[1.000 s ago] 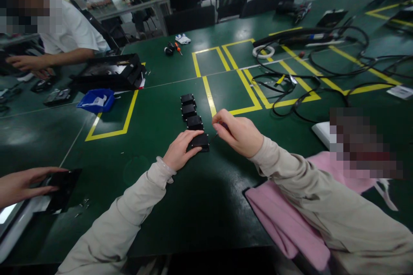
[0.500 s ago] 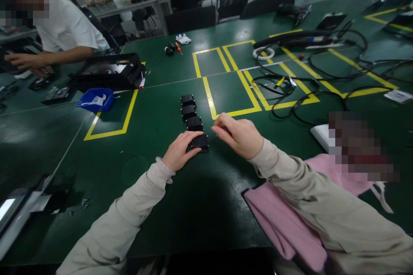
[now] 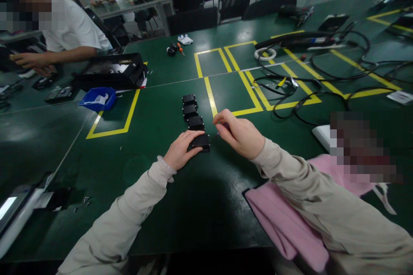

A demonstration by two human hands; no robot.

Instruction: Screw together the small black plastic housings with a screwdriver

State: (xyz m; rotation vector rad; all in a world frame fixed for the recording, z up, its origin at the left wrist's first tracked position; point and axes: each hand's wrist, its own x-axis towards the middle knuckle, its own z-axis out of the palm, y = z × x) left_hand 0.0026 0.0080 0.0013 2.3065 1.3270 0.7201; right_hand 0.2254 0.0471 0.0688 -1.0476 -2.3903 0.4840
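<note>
My left hand (image 3: 179, 150) is closed around the nearest small black box (image 3: 201, 141), gripping it by its left side on the green table. Small bright screws show at that box's edges. Beyond it, several similar black boxes (image 3: 190, 112) lie in a row leading away from me. To the right of the held box, my right hand (image 3: 240, 133) is closed in a pinch. A thin, dark, pointed thing sticks out from its fingers toward the box; most of it is hidden, and its kind cannot be made out.
A blue bin (image 3: 99, 99) and a black open case (image 3: 111, 71) are at the left, near a person in a white shirt (image 3: 75, 25). Black cables (image 3: 300, 79) spread over the right side. Pink cloth (image 3: 285, 223) lies under my right forearm. Loose screws (image 3: 86, 200) lie at lower left.
The whole view has shifted slightly. Both hands keep nearly the same place by the nearest black box, and the right hand's fingers have turned a little.
</note>
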